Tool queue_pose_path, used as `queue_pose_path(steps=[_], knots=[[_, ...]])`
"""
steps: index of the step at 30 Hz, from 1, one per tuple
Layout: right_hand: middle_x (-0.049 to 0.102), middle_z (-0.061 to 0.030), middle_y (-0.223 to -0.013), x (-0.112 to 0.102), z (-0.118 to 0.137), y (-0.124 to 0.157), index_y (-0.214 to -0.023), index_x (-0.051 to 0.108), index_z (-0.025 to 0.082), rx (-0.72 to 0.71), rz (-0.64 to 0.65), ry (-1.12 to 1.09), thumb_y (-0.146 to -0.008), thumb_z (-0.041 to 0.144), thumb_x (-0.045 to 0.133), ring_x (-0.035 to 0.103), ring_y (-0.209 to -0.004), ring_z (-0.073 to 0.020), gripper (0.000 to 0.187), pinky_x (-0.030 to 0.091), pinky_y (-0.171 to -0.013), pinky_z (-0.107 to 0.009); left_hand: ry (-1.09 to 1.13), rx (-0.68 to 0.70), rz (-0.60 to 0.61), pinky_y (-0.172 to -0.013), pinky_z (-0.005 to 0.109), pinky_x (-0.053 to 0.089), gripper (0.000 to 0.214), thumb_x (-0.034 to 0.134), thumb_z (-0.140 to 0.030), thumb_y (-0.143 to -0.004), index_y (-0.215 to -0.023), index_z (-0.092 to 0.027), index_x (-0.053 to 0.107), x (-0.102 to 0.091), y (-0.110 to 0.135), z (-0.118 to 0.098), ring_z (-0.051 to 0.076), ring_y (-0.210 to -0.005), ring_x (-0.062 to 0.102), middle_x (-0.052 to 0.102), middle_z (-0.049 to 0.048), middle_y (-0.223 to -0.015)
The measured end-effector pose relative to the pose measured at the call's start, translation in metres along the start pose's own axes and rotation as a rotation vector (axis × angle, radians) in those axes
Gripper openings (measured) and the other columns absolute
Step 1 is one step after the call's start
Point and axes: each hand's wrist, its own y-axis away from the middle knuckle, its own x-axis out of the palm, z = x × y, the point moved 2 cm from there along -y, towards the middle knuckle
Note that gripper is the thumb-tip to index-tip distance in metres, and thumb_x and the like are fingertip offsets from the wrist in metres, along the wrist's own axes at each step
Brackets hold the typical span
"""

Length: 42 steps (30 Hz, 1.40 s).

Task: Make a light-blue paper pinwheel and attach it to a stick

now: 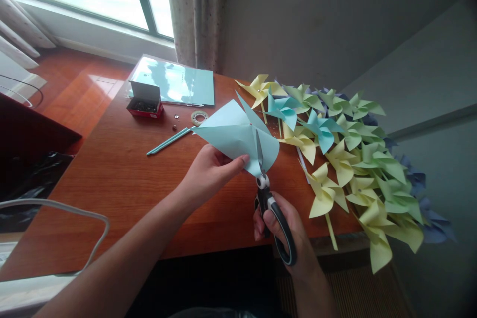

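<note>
Above the table I hold a light blue paper square (227, 126) that has slits running in from its corners. My left hand (218, 166) pinches its near edge, thumb on top and the fingers hidden beneath. My right hand (281, 228) is wrapped round the handles of a pair of scissors (264, 194) with black and grey grips. The scissor blades point away from me and lie at the near right part of the paper, along a cut. The blades look nearly closed.
Yellow, green, blue and purple paper pinwheels (345, 159) cover the table's right side. Beyond the paper are a tape roll (199, 118), blue paper sticks (169, 141), a small red box (145, 107) of metal pieces and blue sheets (179, 82) in a clear sleeve. A white cable (67, 204) curves at left.
</note>
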Motion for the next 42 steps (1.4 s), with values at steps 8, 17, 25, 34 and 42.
queue_pose_path(steps=[8, 17, 25, 34, 42], knots=[[0.055, 0.0024, -0.066, -0.0008, -0.0013, -0.0007, -0.088, 0.053, 0.018, -0.007, -0.007, 0.007, -0.082, 0.059, 0.073, 0.055, -0.056, -0.0102, 0.047, 0.046, -0.056, -0.023, 0.003, 0.012, 0.0, -0.06, 0.019, 0.053, 0.012, 0.086, -0.011, -0.068, -0.074, -0.013, 0.075, -0.0003, -0.0004, 0.0009, 0.013, -0.064, 0.067, 0.074, 0.0013, -0.07], [0.056, 0.0038, -0.065, -0.0015, -0.0024, 0.0018, -0.089, 0.054, 0.018, 0.001, -0.01, -0.021, -0.082, 0.057, 0.075, 0.056, -0.054, -0.009, 0.044, 0.045, -0.054, -0.021, -0.015, 0.015, 0.001, -0.063, 0.02, 0.055, 0.01, 0.083, -0.019, -0.075, -0.078, -0.013, 0.075, -0.0006, -0.0011, 0.0029, 0.014, -0.068, 0.069, 0.077, 0.0021, -0.074], [0.057, 0.0047, -0.065, -0.0029, -0.0038, 0.0007, -0.087, 0.054, 0.019, 0.008, -0.022, -0.029, -0.082, 0.054, 0.077, 0.056, -0.054, -0.0082, 0.042, 0.046, -0.054, -0.02, -0.002, 0.013, -0.014, -0.062, 0.019, 0.055, 0.013, 0.085, -0.016, -0.071, -0.079, -0.014, 0.075, -0.0013, -0.0002, 0.0031, 0.014, -0.068, 0.07, 0.077, 0.0014, -0.074], [0.057, 0.0058, -0.062, -0.0035, -0.0034, 0.0014, -0.085, 0.055, 0.019, 0.025, -0.043, -0.04, -0.078, 0.051, 0.082, 0.056, -0.049, -0.0085, 0.042, 0.045, -0.049, -0.02, -0.017, 0.013, -0.022, -0.063, 0.023, 0.055, 0.015, 0.085, -0.014, -0.067, -0.076, -0.014, 0.072, -0.0014, -0.0005, 0.0007, 0.015, -0.061, 0.065, 0.074, 0.0019, -0.069], [0.058, 0.0063, -0.063, -0.0013, -0.0089, 0.001, -0.084, 0.055, 0.02, 0.018, -0.075, -0.021, -0.077, 0.049, 0.083, 0.054, -0.048, -0.0078, 0.041, 0.043, -0.048, -0.02, 0.077, 0.016, -0.087, -0.072, 0.028, 0.055, 0.026, 0.077, -0.031, -0.081, -0.1, -0.014, 0.073, -0.0086, 0.0003, 0.0, 0.021, -0.086, 0.069, 0.075, 0.0082, -0.102]])
